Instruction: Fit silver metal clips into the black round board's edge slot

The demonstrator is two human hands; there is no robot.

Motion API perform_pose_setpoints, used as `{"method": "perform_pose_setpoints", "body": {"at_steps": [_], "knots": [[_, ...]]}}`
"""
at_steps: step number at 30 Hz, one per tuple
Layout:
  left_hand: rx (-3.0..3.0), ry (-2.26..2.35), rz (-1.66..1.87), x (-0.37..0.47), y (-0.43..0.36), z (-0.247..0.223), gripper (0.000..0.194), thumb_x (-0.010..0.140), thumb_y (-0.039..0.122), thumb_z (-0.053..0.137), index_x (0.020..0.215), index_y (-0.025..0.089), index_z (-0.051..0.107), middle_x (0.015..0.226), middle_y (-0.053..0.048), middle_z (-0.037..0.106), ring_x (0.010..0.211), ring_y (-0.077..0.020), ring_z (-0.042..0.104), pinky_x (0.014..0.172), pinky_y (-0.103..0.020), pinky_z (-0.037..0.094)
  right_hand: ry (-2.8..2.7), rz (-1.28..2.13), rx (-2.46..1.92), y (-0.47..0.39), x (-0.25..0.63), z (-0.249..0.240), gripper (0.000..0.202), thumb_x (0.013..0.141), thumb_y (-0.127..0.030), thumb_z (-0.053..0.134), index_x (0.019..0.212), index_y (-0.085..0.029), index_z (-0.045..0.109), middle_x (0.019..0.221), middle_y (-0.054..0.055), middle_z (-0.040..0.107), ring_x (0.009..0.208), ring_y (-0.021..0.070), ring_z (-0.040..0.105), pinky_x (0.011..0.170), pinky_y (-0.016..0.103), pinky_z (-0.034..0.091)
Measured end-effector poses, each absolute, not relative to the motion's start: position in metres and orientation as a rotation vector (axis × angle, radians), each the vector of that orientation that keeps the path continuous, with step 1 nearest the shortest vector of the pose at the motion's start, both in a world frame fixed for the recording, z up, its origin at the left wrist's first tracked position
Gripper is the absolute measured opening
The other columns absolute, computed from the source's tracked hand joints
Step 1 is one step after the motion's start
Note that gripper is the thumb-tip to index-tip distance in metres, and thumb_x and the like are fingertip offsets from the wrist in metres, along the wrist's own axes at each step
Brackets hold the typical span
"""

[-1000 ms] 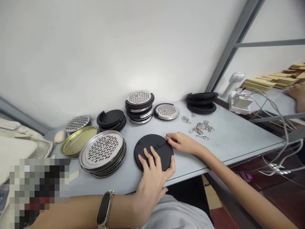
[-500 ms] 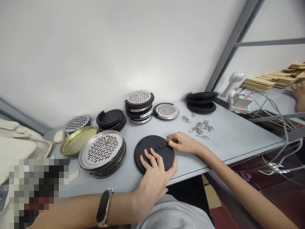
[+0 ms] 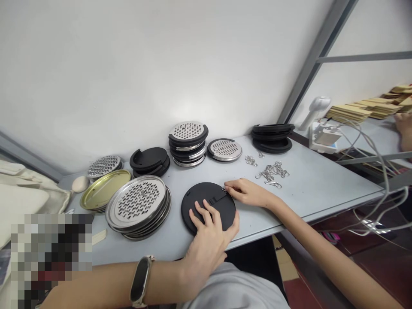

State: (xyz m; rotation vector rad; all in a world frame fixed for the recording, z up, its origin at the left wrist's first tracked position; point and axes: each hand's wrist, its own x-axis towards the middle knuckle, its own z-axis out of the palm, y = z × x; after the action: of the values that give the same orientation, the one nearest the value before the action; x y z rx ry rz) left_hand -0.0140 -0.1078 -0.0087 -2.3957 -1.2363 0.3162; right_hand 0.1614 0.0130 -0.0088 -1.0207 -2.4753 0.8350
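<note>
A round black plastic disc (image 3: 198,196), with a small slot and a latch-like strip on its face, lies near the table's front edge. Across it my left hand (image 3: 207,231) rests with fingers spread, the thumb along the right rim. At the disc's upper right edge my right hand (image 3: 243,191) pinches a small metal wire hook (image 3: 224,188), whose loop shows beside the fingertips; the rest of it is hidden. Similar wire hooks (image 3: 273,171) lie in a loose pile beyond my right hand. To the left stands a stack of round metal grater plates (image 3: 141,199).
Behind are stacked graters in black holders (image 3: 188,141), a single grater (image 3: 224,149) and black holders (image 3: 272,139). Gold-toned plates (image 3: 105,189) sit at left. Off the right side are a scanner (image 3: 317,109), cables (image 3: 384,184) and another person's hand (image 3: 404,126).
My right hand and the wire hook have shifted very slightly left over the disc's edge. My left hand and the disc stay as they were.
</note>
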Motion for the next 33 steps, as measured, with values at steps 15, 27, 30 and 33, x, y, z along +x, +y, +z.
{"method": "perform_pose_setpoints", "body": {"at_steps": [15,27,30,33], "knots": [[-2.425,-1.347,0.327,-0.0090,-0.1099,-0.0052,0.094,0.070,0.059,0.062,0.143,0.030,0.011,0.130,-0.027,0.045,0.112,-0.0483,0.048,0.083,-0.068,0.036,-2.441,0.869,-1.067,0.0124,0.1604,-0.0096,0.026,0.083,-0.022,0.039,0.058,-0.020,0.031,0.051,-0.007,0.030,0.049,0.0087,0.027,0.050,0.022,0.024],[-2.412,-1.352,0.376,-0.0078,-0.1096,-0.0054,0.098,0.069,0.066,0.059,0.143,0.029,0.007,0.130,-0.028,0.044,0.112,-0.0492,0.047,0.082,-0.068,0.036,-2.421,0.857,-1.086,0.0124,0.1591,-0.0102,0.046,0.094,-0.047,0.030,0.058,-0.019,0.029,0.050,-0.007,0.028,0.048,0.0080,0.024,0.048,0.023,0.024],[-2.412,-1.352,0.359,-0.0082,-0.1097,-0.0066,0.099,0.068,0.066,0.060,0.143,0.030,0.007,0.130,-0.027,0.044,0.112,-0.0486,0.048,0.082,-0.068,0.036,-2.423,0.849,-1.094,0.0125,0.1589,-0.0102,0.045,0.094,-0.046,0.031,0.058,-0.019,0.030,0.050,-0.006,0.029,0.048,0.0081,0.024,0.048,0.023,0.024],[-2.416,-1.357,0.337,-0.0085,-0.1099,-0.0066,0.097,0.069,0.064,0.061,0.143,0.030,0.009,0.130,-0.027,0.044,0.112,-0.0480,0.048,0.083,-0.068,0.036,-2.421,0.844,-1.096,0.0123,0.1589,-0.0093,0.045,0.093,-0.045,0.031,0.057,-0.019,0.031,0.050,-0.006,0.030,0.048,0.0083,0.025,0.048,0.024,0.024]]}}
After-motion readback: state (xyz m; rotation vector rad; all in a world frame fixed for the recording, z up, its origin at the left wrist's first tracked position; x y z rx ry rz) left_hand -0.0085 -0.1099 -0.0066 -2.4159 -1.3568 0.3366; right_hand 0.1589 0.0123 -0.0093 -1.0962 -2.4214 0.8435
